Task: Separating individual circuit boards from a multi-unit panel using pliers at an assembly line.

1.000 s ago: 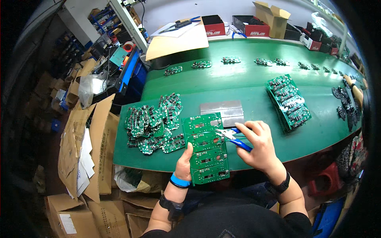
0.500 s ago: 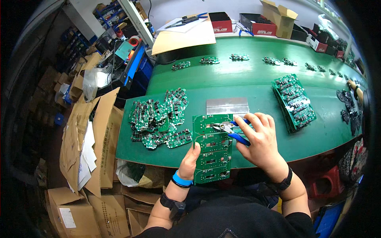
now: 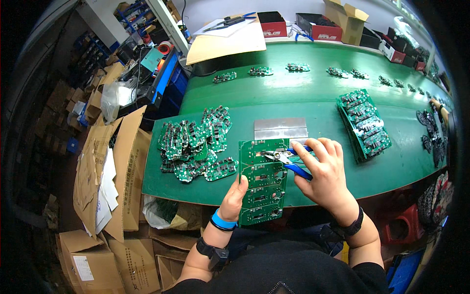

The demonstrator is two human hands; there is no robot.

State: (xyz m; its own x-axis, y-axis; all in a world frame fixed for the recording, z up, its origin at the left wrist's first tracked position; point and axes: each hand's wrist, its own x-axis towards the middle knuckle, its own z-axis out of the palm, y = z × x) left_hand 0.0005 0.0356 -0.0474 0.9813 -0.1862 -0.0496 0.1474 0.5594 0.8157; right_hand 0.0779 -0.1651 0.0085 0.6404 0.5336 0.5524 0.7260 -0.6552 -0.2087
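Note:
My left hand (image 3: 234,200) grips a green circuit board panel (image 3: 263,196) by its left edge, holding it over the near edge of the table. The panel is made of several joined boards in a column. My right hand (image 3: 323,171) is closed around blue-handled cutting pliers (image 3: 296,169), whose metal jaws lie over the panel's top board. Exactly what the jaw tips touch is too small to tell. A loose heap of small separate circuit boards (image 3: 196,144) lies left of the panel. To the right stands a stack of circuit board panels (image 3: 363,125).
A flat metal plate (image 3: 280,129) lies just beyond the panel. Single circuit boards (image 3: 298,67) stand in a row along the far green surface (image 3: 274,90). Dark parts and another person's hand (image 3: 439,109) are at far right. Cardboard (image 3: 128,171) stands beside the table's left end.
The pliers and my right hand have shifted slightly right. The row of boards at the back sits a little further right. My left hand keeps its hold on the panel.

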